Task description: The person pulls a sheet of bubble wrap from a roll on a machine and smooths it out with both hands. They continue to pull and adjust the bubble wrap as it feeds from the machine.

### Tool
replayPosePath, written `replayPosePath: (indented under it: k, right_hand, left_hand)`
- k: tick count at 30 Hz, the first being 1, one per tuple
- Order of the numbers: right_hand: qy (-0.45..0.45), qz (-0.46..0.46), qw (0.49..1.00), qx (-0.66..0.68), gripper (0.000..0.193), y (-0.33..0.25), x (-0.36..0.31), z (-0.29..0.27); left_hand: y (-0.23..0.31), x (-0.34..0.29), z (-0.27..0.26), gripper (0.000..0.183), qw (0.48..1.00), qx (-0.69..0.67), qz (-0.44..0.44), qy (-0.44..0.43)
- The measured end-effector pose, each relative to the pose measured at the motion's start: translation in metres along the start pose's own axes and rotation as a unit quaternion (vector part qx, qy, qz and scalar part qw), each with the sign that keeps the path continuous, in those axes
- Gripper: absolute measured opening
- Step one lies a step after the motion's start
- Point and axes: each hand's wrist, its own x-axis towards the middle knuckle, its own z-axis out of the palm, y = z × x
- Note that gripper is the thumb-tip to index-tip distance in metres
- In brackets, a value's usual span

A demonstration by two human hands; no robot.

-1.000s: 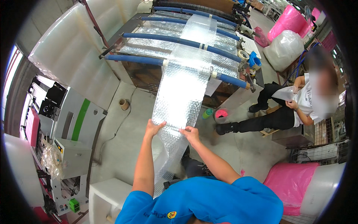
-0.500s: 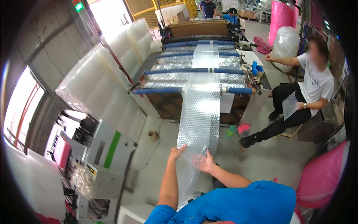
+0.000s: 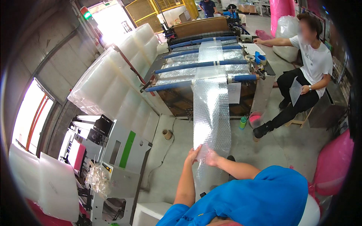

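A long strip of clear bubble wrap (image 3: 212,116) runs from the machine's rollers down toward my body. At its left edge, my left hand (image 3: 193,155) has closed on the film, thumb on top. Close beside it, my right hand (image 3: 212,158) grips the strip nearer its right side; its fingers are blurred and partly covered by the see-through film. Below my hands the wrap hangs down in front of my blue shirt (image 3: 260,196).
The machine's blue rollers (image 3: 169,86) stand ahead. Stacked wrap rolls (image 3: 109,71) line the left, above a grey machine (image 3: 124,177). At right, a seated person (image 3: 313,56) holds a clear sheet (image 3: 296,90). A green bottle (image 3: 243,122) and cardboard tube (image 3: 167,134) stand on the floor.
The view has shifted, so the machine sits lower at left and further right. My hands have come closer together on the bubble wrap. The seated person's outstretched hand now reaches the machine's side table.
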Motion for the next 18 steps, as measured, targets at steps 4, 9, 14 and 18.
replayPosePath:
  k: [4,9,14,18]
  right_hand:
    - [0.195,-0.025,0.973,-0.122,0.052,0.000,-0.015,-0.021]
    - [-0.016,0.118,0.993,-0.011,0.051,0.040,-0.034,0.032]
    - [0.158,0.080,0.927,-0.331,0.035,0.032,-0.012,-0.042]
    - [0.388,-0.196,0.684,-0.586,0.012,0.002,-0.027,-0.042]
  left_hand:
    - [-0.001,-0.010,-0.004,0.079,0.987,0.082,0.098,0.103]
    - [-0.001,-0.038,-0.014,0.071,0.997,0.007,0.070,0.018]
    - [-0.010,-0.040,-0.032,0.064,0.983,0.148,0.056,0.090]
    - [-0.041,-0.022,-0.022,0.068,0.969,0.145,0.123,0.159]
